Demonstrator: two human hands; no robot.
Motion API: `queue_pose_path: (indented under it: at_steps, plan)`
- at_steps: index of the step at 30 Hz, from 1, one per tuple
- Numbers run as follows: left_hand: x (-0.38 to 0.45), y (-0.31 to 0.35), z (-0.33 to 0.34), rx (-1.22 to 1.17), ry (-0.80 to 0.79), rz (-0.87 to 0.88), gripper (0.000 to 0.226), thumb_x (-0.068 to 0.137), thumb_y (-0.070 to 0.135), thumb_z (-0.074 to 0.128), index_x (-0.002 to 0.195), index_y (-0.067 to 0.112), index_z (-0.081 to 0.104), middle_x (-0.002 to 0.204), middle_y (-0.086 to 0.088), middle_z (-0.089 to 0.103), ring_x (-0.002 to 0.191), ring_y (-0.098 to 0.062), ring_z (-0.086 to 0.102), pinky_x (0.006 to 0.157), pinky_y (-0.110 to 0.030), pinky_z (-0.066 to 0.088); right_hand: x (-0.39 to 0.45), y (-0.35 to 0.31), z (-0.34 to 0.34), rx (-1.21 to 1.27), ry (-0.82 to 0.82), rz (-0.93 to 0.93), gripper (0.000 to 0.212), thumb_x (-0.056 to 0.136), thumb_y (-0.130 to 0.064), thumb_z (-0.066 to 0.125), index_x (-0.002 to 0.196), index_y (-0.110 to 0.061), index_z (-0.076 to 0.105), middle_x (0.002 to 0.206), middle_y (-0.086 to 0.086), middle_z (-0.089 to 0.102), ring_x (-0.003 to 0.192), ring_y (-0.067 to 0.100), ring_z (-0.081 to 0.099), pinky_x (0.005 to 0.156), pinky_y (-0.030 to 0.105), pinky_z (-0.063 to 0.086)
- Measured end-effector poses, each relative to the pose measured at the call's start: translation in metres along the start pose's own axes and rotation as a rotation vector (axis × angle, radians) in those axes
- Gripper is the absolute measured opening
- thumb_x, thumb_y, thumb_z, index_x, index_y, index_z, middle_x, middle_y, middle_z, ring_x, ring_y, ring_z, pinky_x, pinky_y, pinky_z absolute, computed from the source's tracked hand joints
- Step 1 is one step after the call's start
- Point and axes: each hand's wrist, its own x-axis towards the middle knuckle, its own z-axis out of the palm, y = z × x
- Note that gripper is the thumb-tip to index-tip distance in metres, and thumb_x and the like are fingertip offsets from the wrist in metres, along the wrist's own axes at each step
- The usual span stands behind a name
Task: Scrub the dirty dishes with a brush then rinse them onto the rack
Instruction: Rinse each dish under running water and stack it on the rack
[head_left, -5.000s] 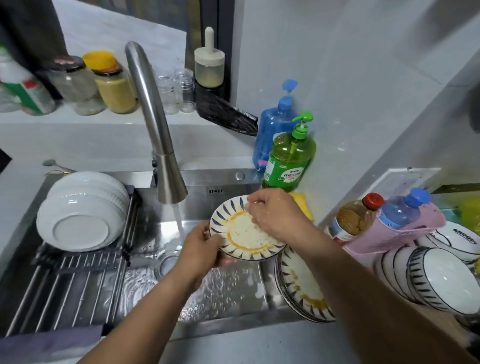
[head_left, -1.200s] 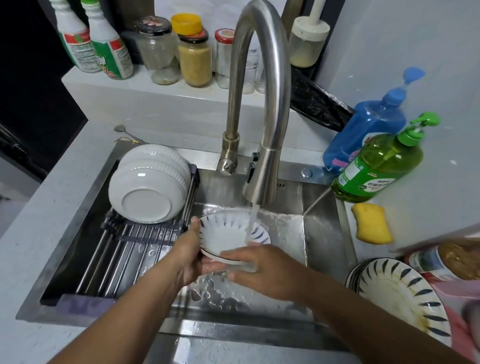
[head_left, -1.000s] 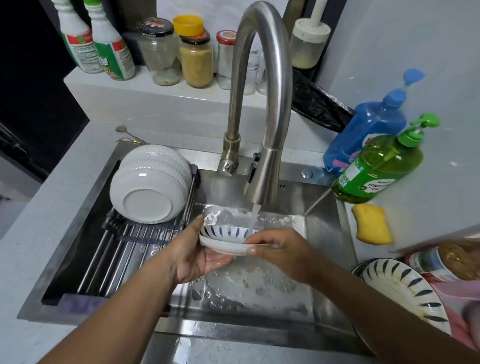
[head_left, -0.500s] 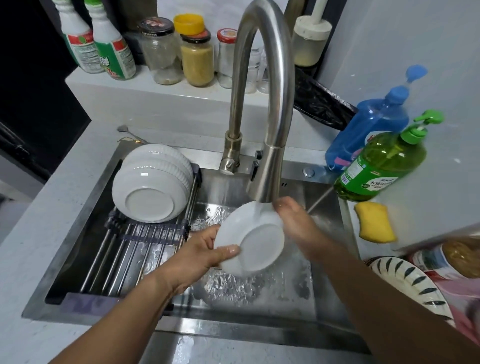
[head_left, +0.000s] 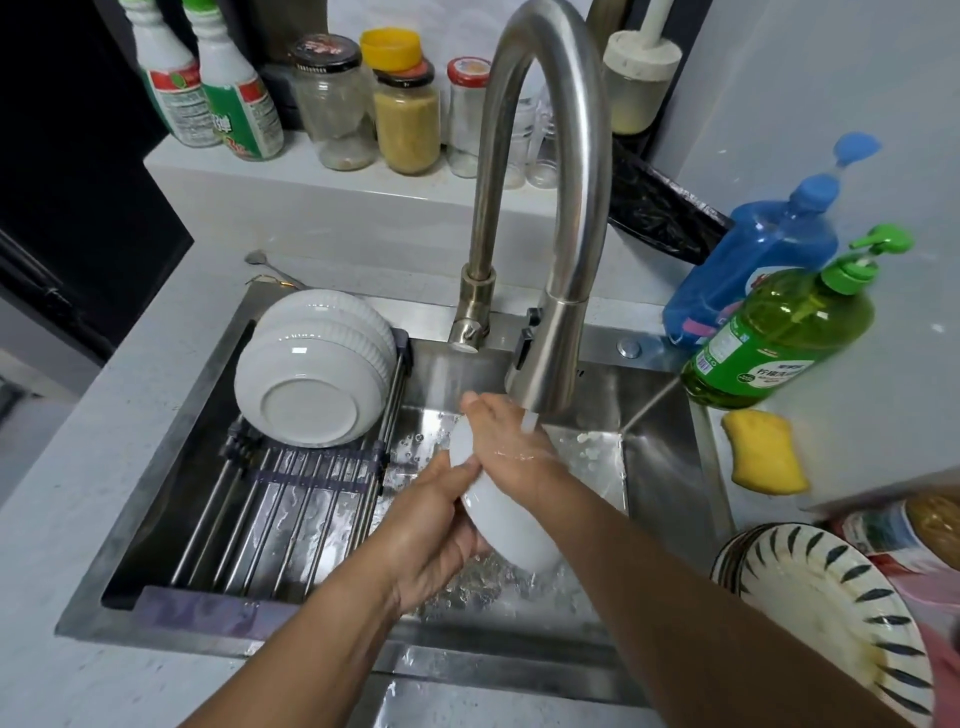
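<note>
I hold a small white plate (head_left: 506, 522) on edge over the sink (head_left: 657, 462), its plain underside toward me. My left hand (head_left: 441, 530) grips its lower left rim, thumb on the back. My right hand (head_left: 506, 441) lies over the upper part of the plate under the running water from the faucet (head_left: 545, 364); its fingers reach across the top rim. The roll-up rack (head_left: 291, 499) spans the left of the sink with a stack of white bowls (head_left: 311, 379) lying on it. A stack of dirty blue-striped plates (head_left: 826, 608) waits on the counter at right. No brush is visible.
A yellow sponge (head_left: 766, 452) lies on the counter right of the sink, behind it a green soap bottle (head_left: 779, 332) and a blue bottle (head_left: 753, 265). Jars and spray bottles line the ledge behind the faucet. A spoon (head_left: 265, 262) lies behind the rack.
The plate turned from face-up under the stream to on edge with its underside toward me. My right hand moved from the far rim onto the plate's top.
</note>
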Motion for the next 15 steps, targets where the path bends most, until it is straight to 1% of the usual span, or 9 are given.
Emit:
queue_pose_path:
  at_steps: [2, 4, 6, 7, 9, 11, 13, 14, 15]
  plan:
    - [0.003, 0.002, 0.006, -0.127, 0.016, -0.022, 0.033, 0.107, 0.018, 0.045, 0.134, 0.002, 0.056, 0.121, -0.026, 0.070, 0.105, -0.037, 0.072, 0.083, -0.055, 0.062, -0.002, 0.000, 0.005, 0.003, 0.049, -0.029, 0.044, 0.110, -0.038, 0.023, 0.140, -0.021, 0.050, 0.145, 0.008, 0.050, 0.135, 0.032, 0.045, 0.113, 0.043, 0.033]
    - [0.008, 0.004, 0.009, -0.234, 0.058, -0.029, 0.036, 0.108, 0.017, 0.043, 0.133, -0.003, 0.058, 0.126, -0.029, 0.067, 0.116, -0.041, 0.067, 0.090, -0.053, 0.058, -0.004, 0.003, 0.015, -0.157, 0.100, -0.044, 0.045, 0.110, -0.039, 0.022, 0.136, -0.020, 0.053, 0.138, 0.007, 0.054, 0.127, 0.033, 0.052, 0.105, 0.043, 0.042]
    - [0.012, 0.006, 0.012, -0.354, 0.126, -0.035, 0.039, 0.107, 0.018, 0.045, 0.132, -0.008, 0.059, 0.128, -0.031, 0.065, 0.118, -0.040, 0.067, 0.093, -0.050, 0.057, -0.012, 0.007, 0.025, -0.325, 0.199, -0.114, 0.050, 0.109, -0.041, 0.017, 0.127, -0.019, 0.058, 0.126, 0.008, 0.061, 0.117, 0.032, 0.060, 0.098, 0.044, 0.048]
    - [0.013, 0.007, 0.013, -0.387, 0.173, -0.034, 0.040, 0.107, 0.018, 0.045, 0.132, -0.010, 0.058, 0.127, -0.032, 0.065, 0.116, -0.039, 0.068, 0.091, -0.048, 0.058, -0.018, 0.009, 0.028, -0.353, 0.236, -0.154, 0.054, 0.108, -0.044, 0.014, 0.124, -0.021, 0.061, 0.121, 0.006, 0.064, 0.112, 0.031, 0.062, 0.097, 0.043, 0.048]
    - [0.016, 0.010, 0.013, -0.391, 0.268, -0.013, 0.038, 0.108, 0.015, 0.043, 0.131, -0.012, 0.055, 0.120, -0.033, 0.068, 0.109, -0.037, 0.071, 0.081, -0.046, 0.063, -0.025, 0.020, 0.032, -0.359, 0.376, -0.244, 0.061, 0.103, -0.047, 0.010, 0.126, -0.027, 0.063, 0.117, 0.003, 0.068, 0.107, 0.029, 0.063, 0.096, 0.042, 0.048]
    - [0.016, 0.012, 0.008, -0.342, 0.307, 0.007, 0.031, 0.108, 0.012, 0.043, 0.128, -0.009, 0.054, 0.112, -0.030, 0.072, 0.099, -0.037, 0.074, 0.070, -0.050, 0.065, -0.024, 0.034, 0.029, -0.255, 0.391, -0.213, 0.048, 0.105, -0.037, 0.023, 0.129, -0.022, 0.063, 0.116, 0.007, 0.067, 0.108, 0.031, 0.060, 0.094, 0.041, 0.047]
    - [0.013, 0.015, 0.002, -0.269, 0.317, 0.014, 0.026, 0.108, 0.011, 0.045, 0.125, -0.005, 0.054, 0.104, -0.026, 0.075, 0.092, -0.036, 0.076, 0.069, -0.056, 0.063, -0.013, 0.051, 0.026, -0.039, 0.340, -0.126, 0.035, 0.105, -0.019, 0.036, 0.128, -0.012, 0.061, 0.116, 0.007, 0.062, 0.111, 0.031, 0.057, 0.091, 0.035, 0.046]
    - [0.010, 0.017, -0.001, -0.247, 0.313, 0.017, 0.025, 0.107, 0.011, 0.046, 0.124, -0.005, 0.055, 0.099, -0.023, 0.077, 0.086, -0.034, 0.077, 0.067, -0.057, 0.063, -0.006, 0.057, 0.023, 0.111, 0.318, -0.026, 0.033, 0.105, -0.018, 0.038, 0.127, -0.011, 0.062, 0.117, 0.005, 0.061, 0.111, 0.029, 0.058, 0.091, 0.032, 0.046]
    - [0.007, 0.020, -0.004, -0.228, 0.298, 0.013, 0.024, 0.107, 0.011, 0.046, 0.123, -0.004, 0.055, 0.095, -0.021, 0.077, 0.080, -0.032, 0.077, 0.064, -0.057, 0.063, 0.002, 0.061, 0.018, 0.285, 0.308, 0.099, 0.033, 0.106, -0.023, 0.039, 0.125, -0.014, 0.064, 0.118, 0.005, 0.063, 0.110, 0.029, 0.060, 0.093, 0.034, 0.049]
